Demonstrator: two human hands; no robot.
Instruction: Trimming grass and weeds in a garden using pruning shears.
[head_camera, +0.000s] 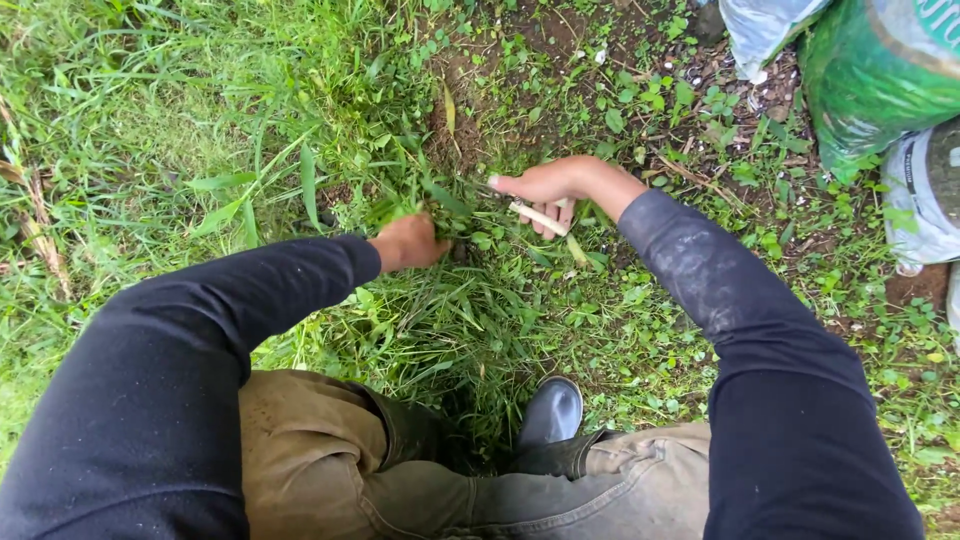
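there, right hand (545, 188) around pale-handled tool (538, 217)

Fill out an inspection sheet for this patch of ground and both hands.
Surface: grass and weeds, with bare soil at the top.
Job's things: grass tuft gripped by the left hand; tool with a pale handle in the right hand, its blade hidden in the leaves.
Clutter: green sack, white bags at top right.
Hands: both closed, left on the tuft, right on the handle; dark sleeves.
Cables: nothing seen.
Surroundings: black boot in the grass below the hands; brownish trousers.
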